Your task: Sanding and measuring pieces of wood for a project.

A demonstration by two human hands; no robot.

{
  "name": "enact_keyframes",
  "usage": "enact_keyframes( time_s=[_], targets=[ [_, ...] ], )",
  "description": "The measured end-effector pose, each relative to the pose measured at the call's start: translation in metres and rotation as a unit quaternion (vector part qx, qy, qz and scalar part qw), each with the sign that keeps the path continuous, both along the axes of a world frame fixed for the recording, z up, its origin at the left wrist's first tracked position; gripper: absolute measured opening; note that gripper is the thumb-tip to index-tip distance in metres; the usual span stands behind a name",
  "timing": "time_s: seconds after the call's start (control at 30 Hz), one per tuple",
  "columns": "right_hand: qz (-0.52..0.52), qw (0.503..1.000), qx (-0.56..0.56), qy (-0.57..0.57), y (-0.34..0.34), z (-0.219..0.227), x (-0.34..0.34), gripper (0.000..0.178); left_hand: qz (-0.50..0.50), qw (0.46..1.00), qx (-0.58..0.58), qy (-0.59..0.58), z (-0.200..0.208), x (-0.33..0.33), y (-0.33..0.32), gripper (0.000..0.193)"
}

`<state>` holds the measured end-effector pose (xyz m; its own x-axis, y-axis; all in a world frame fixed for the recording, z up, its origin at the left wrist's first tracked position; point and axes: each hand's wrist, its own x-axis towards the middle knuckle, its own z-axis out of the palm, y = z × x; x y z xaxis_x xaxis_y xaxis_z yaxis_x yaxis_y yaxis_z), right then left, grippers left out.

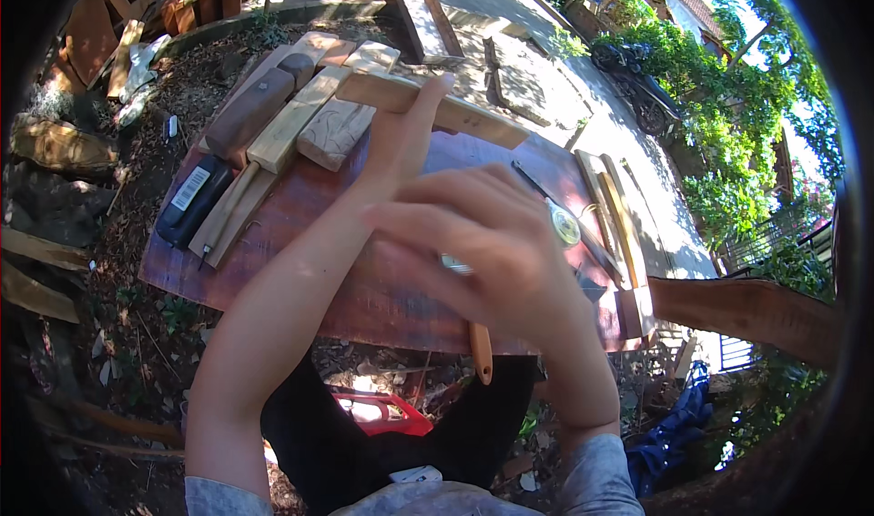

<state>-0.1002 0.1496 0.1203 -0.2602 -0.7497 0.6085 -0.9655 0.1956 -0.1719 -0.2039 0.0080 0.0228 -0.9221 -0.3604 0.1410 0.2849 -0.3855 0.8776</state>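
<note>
My left hand (405, 138) is closed on a flat wooden board (482, 118), the thumb over its top edge, holding it up above the far side of the table. My right hand (482, 243), blurred by motion, hovers above the middle of the table, nearer to me. Its fingers and thumb are apart, and I see nothing held between them. Below it an orange tool handle (481, 352) with a hole in its end sticks out over the table's near edge; the rest of that tool is hidden. A small shiny round thing (455, 263) shows under the hand.
On the left of the reddish table (319, 307) lie wooden blocks (300, 120), a chisel-like tool (228, 211) and a black case (194, 200). To the right are a tape measure (563, 225) and wood strips (614, 216). A red plastic thing (401, 414) is between my legs.
</note>
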Motion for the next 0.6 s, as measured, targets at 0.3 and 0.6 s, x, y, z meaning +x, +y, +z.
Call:
enact_keyframes(
  time_s=[0.3, 0.6],
  targets=[
    [-0.595, 0.767, 0.203, -0.129, 0.179, -0.04, 0.065, 0.066, -0.033, 0.999, -0.037, 0.013, 0.004, 0.003, -0.004, 0.056],
    [-0.525, 0.821, 0.078, -0.21, 0.203, -0.054, 0.066, 0.061, -0.011, 0.998, -0.063, -0.03, 0.004, 0.006, -0.01, 0.063]
  ],
)
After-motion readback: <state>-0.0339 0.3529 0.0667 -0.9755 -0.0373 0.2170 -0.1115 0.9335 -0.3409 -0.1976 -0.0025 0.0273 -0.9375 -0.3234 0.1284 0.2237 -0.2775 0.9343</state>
